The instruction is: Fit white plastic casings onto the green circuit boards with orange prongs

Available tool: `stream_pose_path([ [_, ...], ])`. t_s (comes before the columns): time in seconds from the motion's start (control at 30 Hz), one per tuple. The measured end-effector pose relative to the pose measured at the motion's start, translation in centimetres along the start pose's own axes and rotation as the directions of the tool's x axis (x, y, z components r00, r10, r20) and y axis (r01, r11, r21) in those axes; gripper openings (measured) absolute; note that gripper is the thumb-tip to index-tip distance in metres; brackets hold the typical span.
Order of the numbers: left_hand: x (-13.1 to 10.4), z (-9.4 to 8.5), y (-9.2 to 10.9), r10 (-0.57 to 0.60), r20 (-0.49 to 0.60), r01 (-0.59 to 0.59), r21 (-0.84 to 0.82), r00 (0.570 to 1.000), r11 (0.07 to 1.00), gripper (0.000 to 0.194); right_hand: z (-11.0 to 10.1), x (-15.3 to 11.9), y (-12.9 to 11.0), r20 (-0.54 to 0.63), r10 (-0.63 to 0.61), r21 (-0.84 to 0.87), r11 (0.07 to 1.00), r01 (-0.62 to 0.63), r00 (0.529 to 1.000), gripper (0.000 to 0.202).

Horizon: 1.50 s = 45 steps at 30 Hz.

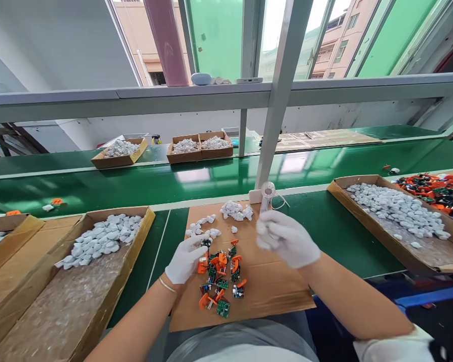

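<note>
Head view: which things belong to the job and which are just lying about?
Likely in use:
orange-and-green circuit-board pieces
small white lumps
flat brown cardboard sheet

Likely lying about:
pale-blue oval object
thin white rectangular object

Small green circuit boards [223,308] with bright orange parts [204,301] lie in a jumbled heap on the cardboard sheet [272,296], turned at various angles. Beyond them, rounded white pieces [237,210] sit in two loose clusters, with one single piece [234,230] apart, nearer the boards. A small dark piece [207,243] shows at the left hand's [184,258] fingertips, its details too small to tell.
</note>
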<state>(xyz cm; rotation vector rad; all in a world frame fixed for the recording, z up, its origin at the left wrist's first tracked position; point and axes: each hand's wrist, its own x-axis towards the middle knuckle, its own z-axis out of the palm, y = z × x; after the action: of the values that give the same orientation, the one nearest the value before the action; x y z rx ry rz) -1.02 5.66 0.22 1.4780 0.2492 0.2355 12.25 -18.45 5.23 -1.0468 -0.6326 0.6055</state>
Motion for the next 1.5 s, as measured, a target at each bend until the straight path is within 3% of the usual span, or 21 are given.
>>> stream_pose_path([
  [0.03,0.9,0.9,0.6,0.065,0.087,-0.078,0.153,0.994,0.985,0.034,0.0,1.2,0.8,-0.012,0.006,0.02,1.0,-0.006,1.0,0.023],
  [0.13,3.9,3.3,1.2,0.306,0.108,-0.318,0.497,0.946,0.808,0.03,0.2,4.9,4.1,-0.097,0.007,0.077,0.997,0.0,0.995,0.018],
  [0.23,6.1,4.4,-0.1,0.363,0.086,-0.346,0.563,0.928,0.751,0.03,-0.1,6.6,7.4,-0.16,0.017,0.067,0.998,-0.006,0.987,0.019],
  [0.37,7.0,3.7,-2.1,0.389,0.084,-0.36,0.589,0.918,0.723,0.03,-1.1,6.0,9.4,-0.19,0.07,-0.043,0.996,-0.08,0.979,0.026],
  [0.6,7.4,2.7,-3.2,0.34,0.096,-0.329,0.584,0.936,0.742,0.027,-1.8,5.1,9.7,-0.266,0.099,-0.254,0.952,-0.169,0.959,0.031],
  [0.83,7.7,2.6,-4.0,0.351,0.141,-0.369,0.542,0.926,0.755,0.032,-1.6,4.3,9.9,-0.243,0.26,-0.063,0.957,-0.283,0.935,0.039],
  [1.03,7.4,2.7,-3.7,0.386,0.188,-0.42,0.566,0.903,0.71,0.029,-1.7,4.4,10.0,-0.147,0.181,0.017,0.983,-0.181,0.972,0.033],
  [1.2,7.3,2.6,-3.8,0.436,0.224,-0.486,0.509,0.872,0.711,0.032,-1.9,3.9,10.2,-0.078,0.24,-0.002,0.971,-0.241,0.968,0.038],
  [1.37,7.1,2.6,-3.6,0.387,0.244,-0.457,0.521,0.889,0.721,0.033,-1.8,3.9,10.3,-0.088,0.2,0.016,0.98,-0.199,0.976,0.022],
  [1.5,6.9,2.8,-3.5,0.423,0.251,-0.491,0.484,0.871,0.725,0.035,-1.8,4.0,9.9,-0.136,0.295,0.113,0.953,-0.281,0.946,0.035],
])
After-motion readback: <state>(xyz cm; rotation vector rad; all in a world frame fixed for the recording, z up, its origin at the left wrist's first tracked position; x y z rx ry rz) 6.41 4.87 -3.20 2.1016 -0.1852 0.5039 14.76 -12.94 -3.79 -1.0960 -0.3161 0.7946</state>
